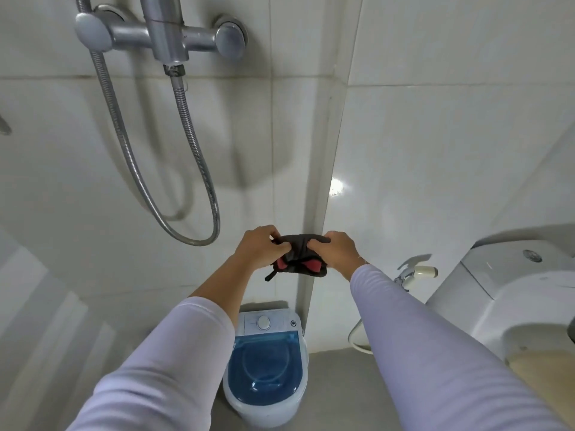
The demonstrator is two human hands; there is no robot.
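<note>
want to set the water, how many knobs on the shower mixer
2: the left knob and the right knob, at either end of the shower mixer. None seems hidden.

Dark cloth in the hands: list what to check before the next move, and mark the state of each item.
1. Left hand grips the dark cloth at one end: ok.
2. Right hand grips the other end: ok.
3. Cloth held apart from the shower hose: ok.
4. Strap tucked in: not ok, it dangles below the cloth.
5. Small washer below ready to take the cloth, should it go there: not ok, its blue lid looks closed.
6. Cloth wet or dry: cannot tell.
</note>
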